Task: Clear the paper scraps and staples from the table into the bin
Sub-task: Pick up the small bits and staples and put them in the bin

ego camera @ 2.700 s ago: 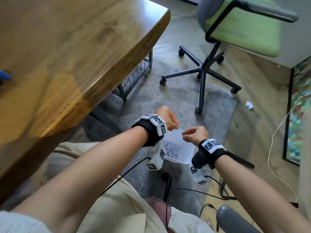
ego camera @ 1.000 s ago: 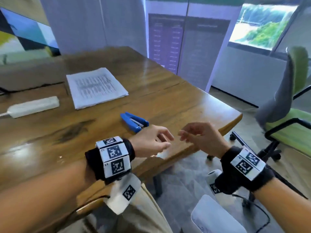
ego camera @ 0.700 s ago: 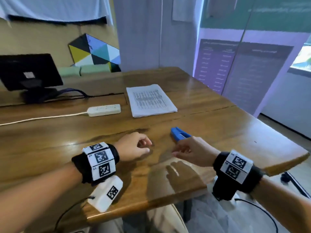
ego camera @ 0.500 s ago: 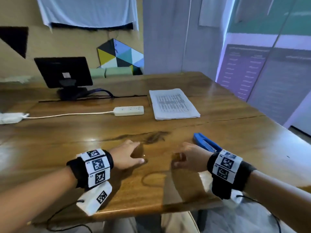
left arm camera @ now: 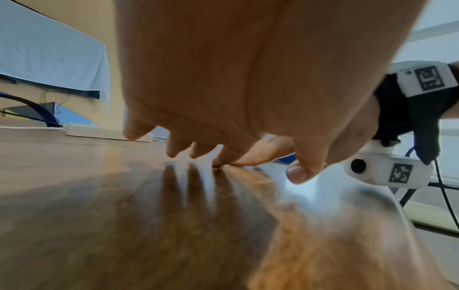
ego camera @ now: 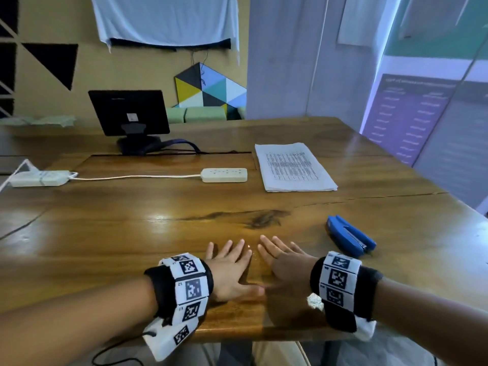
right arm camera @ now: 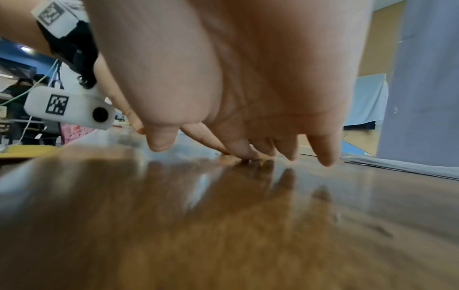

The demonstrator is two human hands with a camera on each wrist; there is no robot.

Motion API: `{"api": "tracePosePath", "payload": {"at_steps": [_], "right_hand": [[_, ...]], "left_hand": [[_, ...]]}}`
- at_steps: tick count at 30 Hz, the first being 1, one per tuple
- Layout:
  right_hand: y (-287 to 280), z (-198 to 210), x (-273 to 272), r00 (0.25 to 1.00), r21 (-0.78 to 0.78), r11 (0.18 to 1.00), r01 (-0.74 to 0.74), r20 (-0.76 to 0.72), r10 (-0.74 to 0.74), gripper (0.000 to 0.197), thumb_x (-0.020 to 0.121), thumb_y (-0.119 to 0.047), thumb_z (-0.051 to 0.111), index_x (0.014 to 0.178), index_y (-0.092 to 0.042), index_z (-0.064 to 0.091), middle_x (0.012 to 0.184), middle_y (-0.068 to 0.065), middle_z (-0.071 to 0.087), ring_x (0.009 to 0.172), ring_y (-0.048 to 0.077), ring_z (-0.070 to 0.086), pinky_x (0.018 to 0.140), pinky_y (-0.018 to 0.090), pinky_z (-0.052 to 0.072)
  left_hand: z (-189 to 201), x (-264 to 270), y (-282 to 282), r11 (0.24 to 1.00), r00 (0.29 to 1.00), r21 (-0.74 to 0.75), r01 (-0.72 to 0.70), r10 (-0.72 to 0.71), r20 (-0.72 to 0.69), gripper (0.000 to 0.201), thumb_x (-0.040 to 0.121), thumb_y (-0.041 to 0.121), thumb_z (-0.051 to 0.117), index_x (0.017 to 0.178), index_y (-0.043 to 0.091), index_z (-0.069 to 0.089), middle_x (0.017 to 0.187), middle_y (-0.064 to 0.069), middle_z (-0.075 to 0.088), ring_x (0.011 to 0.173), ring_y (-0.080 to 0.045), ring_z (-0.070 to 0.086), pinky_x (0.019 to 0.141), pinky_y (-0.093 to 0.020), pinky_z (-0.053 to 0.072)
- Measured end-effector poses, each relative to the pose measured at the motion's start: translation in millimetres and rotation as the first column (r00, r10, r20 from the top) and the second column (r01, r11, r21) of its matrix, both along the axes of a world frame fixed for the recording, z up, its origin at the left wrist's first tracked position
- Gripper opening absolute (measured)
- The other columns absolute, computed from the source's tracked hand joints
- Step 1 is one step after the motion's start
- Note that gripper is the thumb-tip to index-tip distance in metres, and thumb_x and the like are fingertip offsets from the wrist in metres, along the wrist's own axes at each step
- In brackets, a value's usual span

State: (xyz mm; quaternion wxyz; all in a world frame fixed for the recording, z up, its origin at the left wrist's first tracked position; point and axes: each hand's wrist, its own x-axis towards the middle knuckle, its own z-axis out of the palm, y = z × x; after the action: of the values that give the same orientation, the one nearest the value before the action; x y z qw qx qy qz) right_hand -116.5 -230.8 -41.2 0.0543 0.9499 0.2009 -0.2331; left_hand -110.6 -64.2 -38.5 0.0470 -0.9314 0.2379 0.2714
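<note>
Glossy wooden table [ego camera: 132,233], blue plastic stapler [ego camera: 350,240], matt white paper stack [ego camera: 293,167]

Premises appear to be an office or meeting room: long wooden table [ego camera: 111,223] carrying a monitor [ego camera: 128,112], two power strips [ego camera: 224,175], a stapler [ego camera: 350,238] and printed papers [ego camera: 293,167]; geometric wall panels [ego camera: 210,87] and a poster chart [ego camera: 406,114], its text unreadable

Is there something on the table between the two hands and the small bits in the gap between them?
Nothing visible. The left hand and right hand lie flat on the table with tiny pale specks between their fingertips. The stapler lies off to the right, apart. The bin is out of view.
</note>
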Motion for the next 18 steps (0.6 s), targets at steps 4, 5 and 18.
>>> {"api": "tracePosePath", "payload": {"at_steps": [4,5,18], "right_hand": [[-18,29,2,0.999,0.155,0.988,0.009,0.051,-0.017,0.058,0.093,-0.042,0.047,0.144,-0.019,0.032,0.151,0.007,0.032,0.137,0.024,0.032,0.114,0.039,0.029],[-26,36,2,0.995,0.193,0.981,0.000,0.102,-0.020,0.042,0.094,-0.033,0.047,0.133,-0.018,0.049,0.137,0.004,0.050,0.122,0.018,0.048,0.106,0.033,0.038],[-77,21,-45,0.986,0.259,0.965,-0.036,0.169,-0.008,0.033,0.093,-0.023,0.043,0.119,-0.031,0.061,0.117,-0.017,0.055,0.102,-0.001,0.055,0.091,0.010,0.041]], "left_hand": [[18,8,10,0.989,0.995,-0.133,-0.064,0.074,0.071,0.083,0.085,0.068,0.035,0.149,0.021,0.013,0.159,-0.003,0.006,0.146,-0.023,0.007,0.119,-0.048,0.009],[21,11,15,0.974,0.988,-0.212,-0.085,0.110,0.107,0.072,0.088,0.060,0.042,0.146,0.020,0.026,0.154,-0.004,0.022,0.141,-0.024,0.021,0.116,-0.044,0.021],[10,37,11,0.935,0.990,-0.350,-0.066,0.105,0.095,0.046,0.090,0.020,0.056,0.134,0.022,0.044,0.125,-0.001,0.041,0.118,-0.018,0.044,0.101,-0.030,0.039]]}}
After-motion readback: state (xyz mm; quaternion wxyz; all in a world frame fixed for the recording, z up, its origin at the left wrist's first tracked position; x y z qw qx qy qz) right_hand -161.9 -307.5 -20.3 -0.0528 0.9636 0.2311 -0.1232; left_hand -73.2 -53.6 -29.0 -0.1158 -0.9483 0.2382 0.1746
